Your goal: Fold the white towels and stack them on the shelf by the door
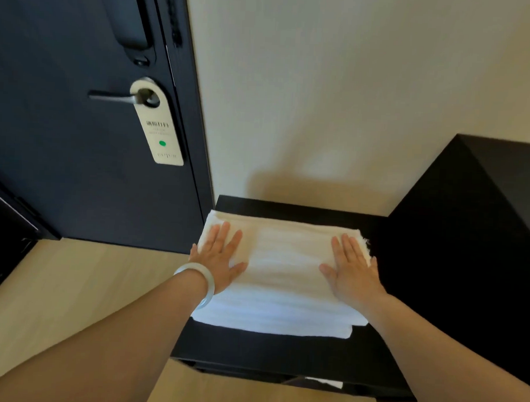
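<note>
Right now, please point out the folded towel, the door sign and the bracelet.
folded towel (281,277), head view: middle of its top
door sign (158,135), head view: its printed part
bracelet (209,285), head view: band at left wrist

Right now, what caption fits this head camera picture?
Left hand and right hand press flat on the folded white towel atop the black shelf beside the door.

Door hanger (159,126) left of the shelf (251,349), print illegible; white item (325,382) beneath the shelf, mostly hidden; cabinet (468,240) right of the shelf, cropped.
</note>
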Demonstrator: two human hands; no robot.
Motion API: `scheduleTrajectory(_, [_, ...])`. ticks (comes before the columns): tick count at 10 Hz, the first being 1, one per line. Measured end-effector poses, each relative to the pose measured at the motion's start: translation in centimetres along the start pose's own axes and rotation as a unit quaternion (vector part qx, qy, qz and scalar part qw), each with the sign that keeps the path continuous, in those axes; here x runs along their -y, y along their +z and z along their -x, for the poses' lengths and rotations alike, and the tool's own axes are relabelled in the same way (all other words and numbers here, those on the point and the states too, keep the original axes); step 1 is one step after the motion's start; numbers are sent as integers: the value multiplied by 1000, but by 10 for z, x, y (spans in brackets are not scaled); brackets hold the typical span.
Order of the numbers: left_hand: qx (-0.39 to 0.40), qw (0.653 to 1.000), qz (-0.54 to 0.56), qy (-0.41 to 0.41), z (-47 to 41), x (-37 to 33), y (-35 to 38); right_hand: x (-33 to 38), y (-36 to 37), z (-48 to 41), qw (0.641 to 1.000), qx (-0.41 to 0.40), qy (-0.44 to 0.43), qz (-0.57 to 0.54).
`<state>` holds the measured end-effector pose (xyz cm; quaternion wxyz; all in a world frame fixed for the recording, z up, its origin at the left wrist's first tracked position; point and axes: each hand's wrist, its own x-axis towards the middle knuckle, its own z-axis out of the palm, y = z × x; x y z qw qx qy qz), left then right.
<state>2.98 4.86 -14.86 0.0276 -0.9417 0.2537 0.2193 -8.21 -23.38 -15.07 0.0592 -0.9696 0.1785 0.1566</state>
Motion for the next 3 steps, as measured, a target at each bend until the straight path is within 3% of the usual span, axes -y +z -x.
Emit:
scheduleTrajectory(1, [70,996,-47,8,19,-2,-28,8,-31,23,997,17,-19,68])
scheduleTrajectory(3, [163,981,-103,-1,69,-22,-94,21,-92,78,995,14,0,-97])
